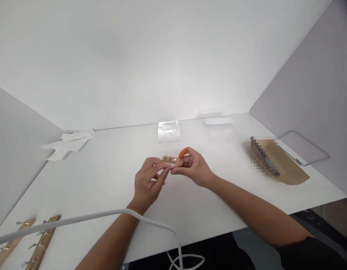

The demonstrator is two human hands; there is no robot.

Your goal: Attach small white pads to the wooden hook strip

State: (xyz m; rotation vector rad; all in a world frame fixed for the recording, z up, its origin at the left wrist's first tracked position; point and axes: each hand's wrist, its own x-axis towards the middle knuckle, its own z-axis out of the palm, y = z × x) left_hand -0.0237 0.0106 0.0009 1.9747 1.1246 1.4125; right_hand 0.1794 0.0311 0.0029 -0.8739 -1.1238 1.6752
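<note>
A small wooden strip (169, 159) with little metal hooks standing up from it sits at the middle of the tabletop (218, 195), pinched at its right end by the right hand (193, 167), whose grip is closed on it; an orange finger cot (183, 152) covers one fingertip. The strip looks light and stiff, the hooks small and likely easy to snag, so the bare wooden ends seem the safest place to hold. The left hand (149, 180) meets it from the near left, fingertips pressed together at the strip's near edge; whether they pinch some tiny part there is too small to tell.

Farther back lies a clear plastic bag (169, 131), its contents indistinct, and to its right a flat clear pouch (220, 129). A brown paper envelope (286, 165) lies far right. Crumpled white tissue (69, 142) sits far left; two more hooked wooden strips (35, 240) lie near left, beside a white cable (106, 215).
</note>
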